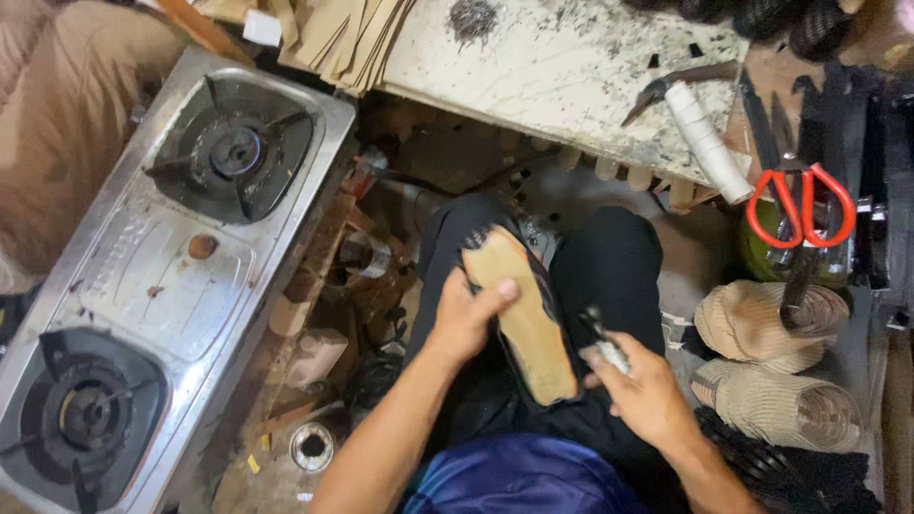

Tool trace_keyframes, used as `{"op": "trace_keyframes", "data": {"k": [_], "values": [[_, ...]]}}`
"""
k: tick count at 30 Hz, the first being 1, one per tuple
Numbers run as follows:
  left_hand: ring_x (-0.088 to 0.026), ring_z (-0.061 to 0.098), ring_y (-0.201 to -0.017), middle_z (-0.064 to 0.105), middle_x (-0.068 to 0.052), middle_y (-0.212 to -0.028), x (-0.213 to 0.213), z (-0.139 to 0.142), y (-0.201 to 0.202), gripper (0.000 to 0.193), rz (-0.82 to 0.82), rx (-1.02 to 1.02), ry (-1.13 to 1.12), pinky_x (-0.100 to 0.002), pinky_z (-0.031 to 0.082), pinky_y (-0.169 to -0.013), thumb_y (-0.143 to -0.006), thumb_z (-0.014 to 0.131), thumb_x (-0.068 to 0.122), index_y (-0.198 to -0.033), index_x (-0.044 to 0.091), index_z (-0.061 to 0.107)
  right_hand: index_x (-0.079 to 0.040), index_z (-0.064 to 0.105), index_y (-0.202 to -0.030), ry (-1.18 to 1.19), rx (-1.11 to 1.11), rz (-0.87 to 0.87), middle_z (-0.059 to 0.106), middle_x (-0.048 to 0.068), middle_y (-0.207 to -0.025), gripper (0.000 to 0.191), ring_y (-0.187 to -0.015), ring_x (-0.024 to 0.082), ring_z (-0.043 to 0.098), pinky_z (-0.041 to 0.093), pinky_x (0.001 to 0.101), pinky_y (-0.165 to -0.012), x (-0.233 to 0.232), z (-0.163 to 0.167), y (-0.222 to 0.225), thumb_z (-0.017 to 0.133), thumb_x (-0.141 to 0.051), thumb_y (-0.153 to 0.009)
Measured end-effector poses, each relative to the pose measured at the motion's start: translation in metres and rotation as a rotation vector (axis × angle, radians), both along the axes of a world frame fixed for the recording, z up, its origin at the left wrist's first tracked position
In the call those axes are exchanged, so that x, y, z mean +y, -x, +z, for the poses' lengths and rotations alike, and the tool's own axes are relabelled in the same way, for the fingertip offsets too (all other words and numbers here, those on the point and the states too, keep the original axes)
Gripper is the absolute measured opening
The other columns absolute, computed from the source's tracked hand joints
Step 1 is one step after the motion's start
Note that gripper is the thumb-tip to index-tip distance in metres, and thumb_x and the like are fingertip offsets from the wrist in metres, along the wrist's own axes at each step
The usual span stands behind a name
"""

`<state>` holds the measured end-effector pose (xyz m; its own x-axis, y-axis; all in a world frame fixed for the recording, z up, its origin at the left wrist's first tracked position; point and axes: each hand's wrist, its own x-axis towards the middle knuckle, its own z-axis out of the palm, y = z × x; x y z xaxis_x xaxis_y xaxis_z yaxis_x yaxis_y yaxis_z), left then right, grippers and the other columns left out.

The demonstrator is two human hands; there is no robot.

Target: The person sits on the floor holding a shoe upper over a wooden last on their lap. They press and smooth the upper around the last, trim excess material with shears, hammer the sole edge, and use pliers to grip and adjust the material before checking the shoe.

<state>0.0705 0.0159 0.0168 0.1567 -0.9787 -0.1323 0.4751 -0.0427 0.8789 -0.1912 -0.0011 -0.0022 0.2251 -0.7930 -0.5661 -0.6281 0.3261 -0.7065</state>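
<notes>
Both hands I see busy: my left hand (464, 319) grips the shoe sole (524, 319), my right hand (647, 390) closes on a small tool (602, 338).

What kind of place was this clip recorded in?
Most likely a small shoemaking or shoe-repair workshop. The left hand holds a shoe, tan sole up, on the lap; stacked insoles lie at the right, red-handled scissors sit by a scarred workbench, and a two-burner gas stove stands alongside.
</notes>
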Motion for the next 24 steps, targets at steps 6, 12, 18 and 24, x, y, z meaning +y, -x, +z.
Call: {"op": "trace_keyframes", "data": {"k": [6,12,18,24], "values": [[-0.032,0.064,-0.126,0.066,-0.020,-0.134,0.005,-0.012,0.041,0.074,-0.095,-0.514,0.065,-0.038,0.048,-0.107,-0.092,0.074,0.019,-0.153,0.000,0.038,-0.005,0.074,-0.114,-0.075,-0.006,0.088,0.079,0.014,-0.078,0.031,-0.055,0.019,0.063,0.052,0.0307,-0.049,-0.013,0.041,0.029,0.059,-0.026,-0.096],[-0.039,0.070,-0.113,0.071,-0.024,-0.122,-0.003,-0.006,0.078,0.074,-0.160,-0.796,0.147,-0.043,0.054,-0.096,-0.091,0.073,0.022,-0.152,-0.001,0.038,-0.006,0.067,-0.121,0.342,0.060,0.454,0.079,0.013,-0.094,0.033,-0.085,0.026,0.076,0.057,0.0416,-0.075,-0.025,0.093,0.024,0.059,-0.021,-0.093],[-0.045,0.066,-0.112,0.067,-0.030,-0.121,-0.010,-0.005,0.097,0.080,-0.247,-0.943,0.083,-0.048,0.052,-0.095,-0.084,0.073,0.016,-0.152,-0.003,0.036,-0.002,0.055,-0.138,0.479,0.560,0.827,0.068,0.018,-0.099,0.061,-0.092,0.040,0.068,0.054,0.0518,-0.077,-0.037,0.130,0.006,0.062,-0.008,-0.078],[-0.044,0.062,-0.121,0.065,-0.028,-0.129,-0.012,-0.022,0.094,0.083,-0.289,-0.946,0.099,-0.045,0.049,-0.101,-0.083,0.073,0.018,-0.154,-0.002,0.034,0.001,0.050,-0.142,0.626,0.734,1.012,0.062,0.016,-0.098,0.061,-0.072,0.033,0.071,0.059,0.0439,-0.061,-0.031,0.132,0.004,0.062,-0.007,-0.083]]}}
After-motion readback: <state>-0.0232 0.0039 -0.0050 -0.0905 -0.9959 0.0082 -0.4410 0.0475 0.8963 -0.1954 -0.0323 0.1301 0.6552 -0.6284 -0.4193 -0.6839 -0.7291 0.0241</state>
